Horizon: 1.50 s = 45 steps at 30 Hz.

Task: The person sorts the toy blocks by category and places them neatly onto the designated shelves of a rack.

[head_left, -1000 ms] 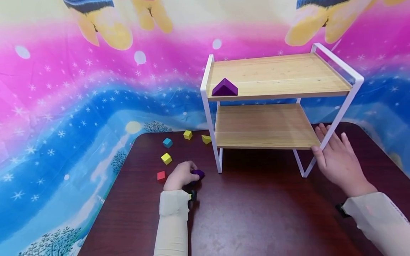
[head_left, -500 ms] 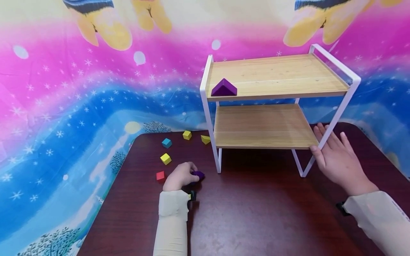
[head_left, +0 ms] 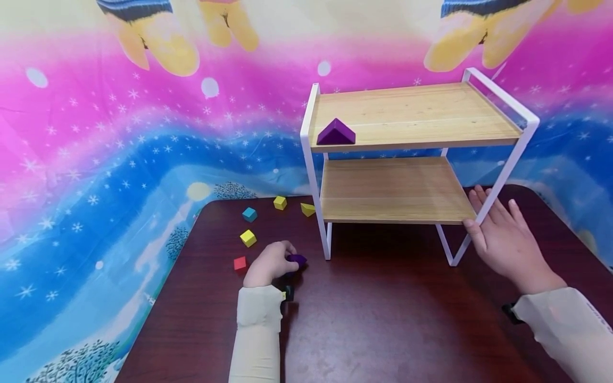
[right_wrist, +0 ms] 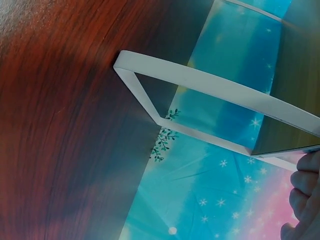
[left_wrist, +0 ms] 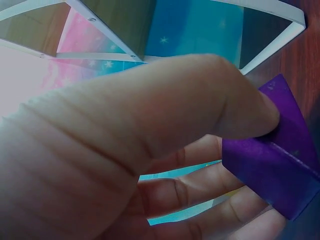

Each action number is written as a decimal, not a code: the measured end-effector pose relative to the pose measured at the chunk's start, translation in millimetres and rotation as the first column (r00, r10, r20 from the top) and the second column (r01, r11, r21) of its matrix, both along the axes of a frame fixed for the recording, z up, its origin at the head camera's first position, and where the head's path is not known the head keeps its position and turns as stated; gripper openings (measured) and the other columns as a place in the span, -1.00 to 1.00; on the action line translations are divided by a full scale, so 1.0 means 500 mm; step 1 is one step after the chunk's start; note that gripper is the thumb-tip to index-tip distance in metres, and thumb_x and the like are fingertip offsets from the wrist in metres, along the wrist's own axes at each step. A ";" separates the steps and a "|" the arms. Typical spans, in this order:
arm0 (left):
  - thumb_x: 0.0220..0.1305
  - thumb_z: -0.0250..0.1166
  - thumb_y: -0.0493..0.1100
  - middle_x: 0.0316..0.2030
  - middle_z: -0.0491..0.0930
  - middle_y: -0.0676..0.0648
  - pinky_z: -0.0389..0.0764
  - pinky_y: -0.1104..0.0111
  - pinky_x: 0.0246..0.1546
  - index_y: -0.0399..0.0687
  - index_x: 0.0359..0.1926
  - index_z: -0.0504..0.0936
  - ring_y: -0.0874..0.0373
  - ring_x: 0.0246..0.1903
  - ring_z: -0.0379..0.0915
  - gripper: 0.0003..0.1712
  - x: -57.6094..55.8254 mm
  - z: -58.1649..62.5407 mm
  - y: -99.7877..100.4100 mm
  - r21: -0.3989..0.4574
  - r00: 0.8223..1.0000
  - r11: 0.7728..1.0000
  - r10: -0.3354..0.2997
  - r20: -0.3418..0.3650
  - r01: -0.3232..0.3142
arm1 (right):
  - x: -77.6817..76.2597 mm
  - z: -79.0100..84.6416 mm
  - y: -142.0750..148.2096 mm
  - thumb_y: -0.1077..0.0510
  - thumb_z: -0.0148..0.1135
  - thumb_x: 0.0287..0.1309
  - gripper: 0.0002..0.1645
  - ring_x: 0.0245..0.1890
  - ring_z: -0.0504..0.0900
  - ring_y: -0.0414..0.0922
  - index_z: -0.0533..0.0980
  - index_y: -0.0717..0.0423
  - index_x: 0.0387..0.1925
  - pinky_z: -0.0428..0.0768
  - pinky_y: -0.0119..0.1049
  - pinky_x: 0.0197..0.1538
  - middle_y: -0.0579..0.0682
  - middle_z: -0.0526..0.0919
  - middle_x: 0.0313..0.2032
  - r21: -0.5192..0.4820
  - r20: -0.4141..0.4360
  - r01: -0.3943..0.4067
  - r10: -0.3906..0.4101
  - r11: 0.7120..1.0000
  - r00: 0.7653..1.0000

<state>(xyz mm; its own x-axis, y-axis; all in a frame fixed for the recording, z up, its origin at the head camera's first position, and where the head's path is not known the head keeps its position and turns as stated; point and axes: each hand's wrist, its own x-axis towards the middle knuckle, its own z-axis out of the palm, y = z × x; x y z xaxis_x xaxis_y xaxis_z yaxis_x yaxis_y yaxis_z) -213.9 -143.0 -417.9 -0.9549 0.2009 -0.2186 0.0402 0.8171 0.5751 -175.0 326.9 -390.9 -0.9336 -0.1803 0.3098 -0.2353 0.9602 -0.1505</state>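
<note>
In the head view my left hand [head_left: 274, 261] pinches a purple block [head_left: 298, 260] low over the table, left of the shelf's near left foot. The left wrist view shows the thumb pressed on the purple block [left_wrist: 282, 145] with the fingers behind it. My right hand [head_left: 510, 242] lies against the right side of a two-tier wooden shelf [head_left: 397, 189] with a white frame. Its fingers are extended behind the front leg and its thumb is at the lower board's corner. A purple triangular block [head_left: 337, 133] sits on the top board's front left.
Left of the shelf lie a red cube [head_left: 240, 264], a yellow cube [head_left: 248, 238], a blue block [head_left: 249, 214], another yellow cube [head_left: 280, 202] and a yellow triangular block [head_left: 308, 209]. They rest on a dark wood table [head_left: 373, 319]. A colourful printed cloth [head_left: 143, 159] hangs behind.
</note>
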 end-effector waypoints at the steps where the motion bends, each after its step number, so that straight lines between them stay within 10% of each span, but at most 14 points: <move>1: 0.16 0.49 -0.22 -0.18 0.67 -0.15 0.67 0.15 -0.13 -0.19 -0.05 0.62 0.02 -0.29 0.54 -0.65 0.000 0.000 0.000 -0.001 1.000 1.000 -0.002 -0.002 0.002 | 0.001 0.000 0.000 -0.15 -0.28 0.60 -0.18 0.59 -0.28 0.14 -0.22 0.18 0.60 -0.54 0.09 0.51 0.25 -0.18 0.58 0.000 -0.002 -0.001 0.001 1.000 1.000; 23: 0.16 0.44 -0.21 -0.17 0.59 -0.14 0.65 0.15 -0.09 -0.20 -0.01 0.64 0.02 -0.21 0.50 -0.63 0.010 0.029 0.005 -0.033 0.973 0.997 -0.077 -0.217 0.072 | 0.000 -0.006 -0.001 -0.14 -0.29 0.60 -0.19 0.59 -0.29 0.13 -0.22 0.20 0.59 -0.55 0.07 0.51 0.26 -0.19 0.58 -0.026 -0.010 -0.007 0.007 1.000 1.000; 45: 0.14 0.46 -0.21 -0.14 0.57 -0.09 0.65 0.19 -0.14 -0.14 0.01 0.64 0.01 -0.20 0.48 -0.61 0.030 0.062 0.014 0.023 0.966 0.996 -0.080 -0.245 0.089 | -0.002 -0.010 -0.003 -0.13 -0.30 0.61 -0.20 0.59 -0.30 0.14 -0.19 0.23 0.59 -0.52 0.07 0.52 0.30 -0.14 0.57 -0.051 -0.017 -0.006 0.006 0.999 1.000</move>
